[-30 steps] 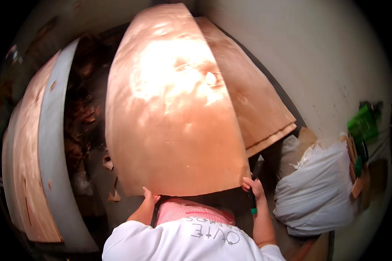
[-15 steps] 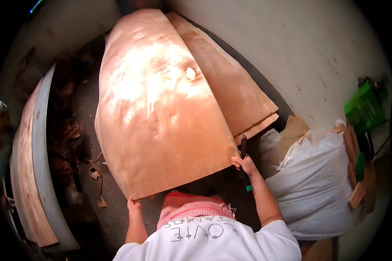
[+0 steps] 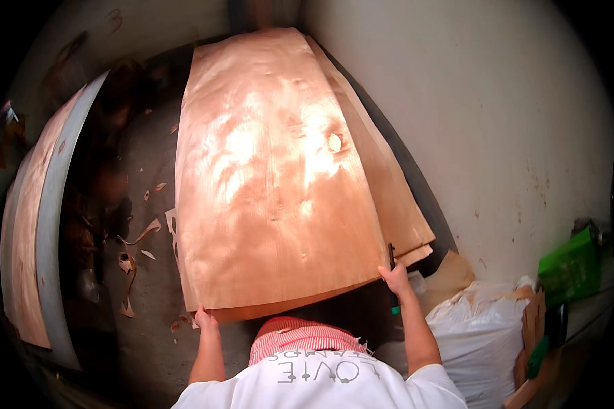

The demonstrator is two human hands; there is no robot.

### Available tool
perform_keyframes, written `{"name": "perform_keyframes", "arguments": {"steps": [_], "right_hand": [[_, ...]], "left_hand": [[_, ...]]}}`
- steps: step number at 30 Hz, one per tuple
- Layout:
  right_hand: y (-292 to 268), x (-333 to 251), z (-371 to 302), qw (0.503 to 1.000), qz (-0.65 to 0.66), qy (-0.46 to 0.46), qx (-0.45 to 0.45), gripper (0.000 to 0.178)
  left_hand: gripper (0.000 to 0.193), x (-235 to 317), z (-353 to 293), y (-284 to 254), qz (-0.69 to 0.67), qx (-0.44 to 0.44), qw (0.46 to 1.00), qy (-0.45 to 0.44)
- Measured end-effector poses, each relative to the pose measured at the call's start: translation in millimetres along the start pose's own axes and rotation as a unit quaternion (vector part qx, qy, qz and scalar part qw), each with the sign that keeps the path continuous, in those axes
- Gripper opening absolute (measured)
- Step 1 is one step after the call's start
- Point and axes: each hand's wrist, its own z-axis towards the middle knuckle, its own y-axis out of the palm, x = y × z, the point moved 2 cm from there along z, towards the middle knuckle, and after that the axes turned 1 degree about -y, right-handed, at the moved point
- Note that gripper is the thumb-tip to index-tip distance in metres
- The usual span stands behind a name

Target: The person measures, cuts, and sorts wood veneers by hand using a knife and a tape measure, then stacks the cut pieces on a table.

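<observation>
A large, light-brown wood veneer sheet (image 3: 273,225) with a hole in its right half stretches away from me. My left hand (image 3: 206,318) pinches its near left corner. At the near right corner, my right hand (image 3: 394,278) grips the sheet's edge. A slim dark tool (image 3: 391,255) with a green end is also tucked in that right hand; its exact kind is unclear. Under the sheet, more veneer sheets (image 3: 406,221) show along the right side. The sheet's near edge is raised and bows slightly, with another veneer surface visible just below it.
Pale boards (image 3: 51,184) stand on the left beside dark clutter. Veneer scraps (image 3: 128,273) litter the floor. To the right are a white sack (image 3: 474,347) of offcuts, a green bag (image 3: 569,269) and a pale wall (image 3: 484,136).
The held sheet has shifted rightward over the stack and now covers more of the sheets there. My right hand has come slightly nearer. The view has shifted too.
</observation>
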Motion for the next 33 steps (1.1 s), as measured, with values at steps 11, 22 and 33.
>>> {"name": "perform_keyframes", "arguments": {"steps": [11,22,33], "right_hand": [[-31,4,55,0.988,-0.151,-0.011,0.018,0.04],[-22,28,98,0.978,-0.198,-0.059,0.01,0.035],[28,127,139,0.925,-0.372,-0.075,-0.017,0.057]], "left_hand": [[0.009,-45,-46,28,0.061,0.002,0.997,0.038],[0.011,-83,-25,54,0.117,0.064,0.984,0.12],[0.031,-192,19,32,-0.063,0.075,0.991,-0.092]]}}
